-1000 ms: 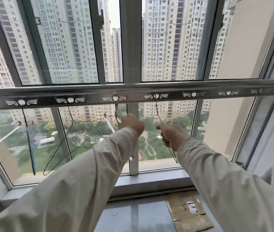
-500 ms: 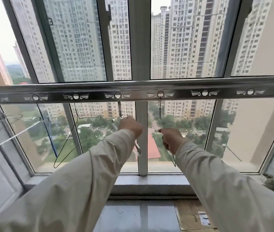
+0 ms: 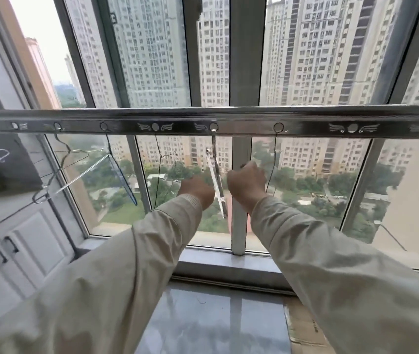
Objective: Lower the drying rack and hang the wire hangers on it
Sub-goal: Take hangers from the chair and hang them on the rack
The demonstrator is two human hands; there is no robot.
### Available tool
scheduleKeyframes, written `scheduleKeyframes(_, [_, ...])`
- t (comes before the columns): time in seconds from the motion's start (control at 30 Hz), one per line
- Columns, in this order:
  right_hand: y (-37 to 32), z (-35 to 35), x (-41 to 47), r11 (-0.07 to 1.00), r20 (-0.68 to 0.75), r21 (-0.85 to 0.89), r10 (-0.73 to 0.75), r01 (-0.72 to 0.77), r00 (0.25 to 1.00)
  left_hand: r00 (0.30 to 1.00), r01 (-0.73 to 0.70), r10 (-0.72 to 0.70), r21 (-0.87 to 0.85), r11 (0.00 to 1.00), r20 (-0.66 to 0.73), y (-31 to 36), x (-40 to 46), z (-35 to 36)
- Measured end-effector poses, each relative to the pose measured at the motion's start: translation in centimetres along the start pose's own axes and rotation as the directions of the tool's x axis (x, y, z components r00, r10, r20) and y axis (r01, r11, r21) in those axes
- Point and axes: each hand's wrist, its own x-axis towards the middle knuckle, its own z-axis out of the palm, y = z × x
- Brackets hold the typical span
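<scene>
A: Status: the long silver metal drying-rack bar with round holes and wing engravings point(image 3: 228, 123) sits across the window at about chest height, so it looks lowered. Thin dark wire hangers hang from its holes: one point(image 3: 161, 172) left of centre, one point(image 3: 272, 159) right of centre. A shiny flat metal hanger point(image 3: 216, 180) hangs between the two hands.

B: Hands?

A: Left hand point(image 3: 198, 190) is clenched, just left of the shiny hanger; can't tell what it grasps, if anything. Right hand point(image 3: 247, 185) is clenched too, near the right wire hanger's lower part, probably on it, but the wire is too thin to confirm.

B: Risks?

A: My read: a tug on the wire could lift its hook out of the hole and drop it. The wire bends easily. Neighbouring hangers sit near each other, so a swing could tangle them.

B: Containers?

A: None in use. White cabinet point(image 3: 19, 251) at left, doors closed, contents hidden. More hangers point(image 3: 80, 175) cluster at the bar's left end.
</scene>
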Motion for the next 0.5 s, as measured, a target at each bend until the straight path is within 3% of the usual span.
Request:
scheduleKeyframes(0.1, [-2.5, 4.5, -3.7, 0.983, 0.274, 0.183, -0.044, -0.008, 0.961, 0.993, 0.1, -0.098, 0.029, 0.995, -0.058, -5.4, -1.1, -2.6])
scheduleKeyframes(0.17, [-4.8, 8.5, -7.2, 0.991, 0.472, 0.125, -0.015, -0.05, 0.881, 0.983, 0.171, -0.169, 0.034, 0.985, -0.067, -10.2, -2.7, -5.7])
scheduleKeyframes(0.27, [-8.0, 12.8, -12.1, 0.994, 0.588, 0.076, 0.023, -0.083, 0.809, 0.969, 0.237, -0.234, 0.031, 0.971, -0.076, -16.2, -5.4, -10.1])
scheduleKeyframes(0.37, [-12.9, 18.7, -19.5, 0.997, 0.679, 0.075, -0.046, -0.007, 0.733, 0.924, 0.356, -0.352, -0.005, 0.935, -0.15, -25.0, -9.9, -16.6])
scheduleKeyframes(0.5, [-18.7, 25.8, -30.1, 0.989, 0.824, 0.135, -0.075, -0.065, 0.562, 0.874, 0.459, -0.452, -0.004, 0.889, -0.181, -36.0, -16.6, -24.9])
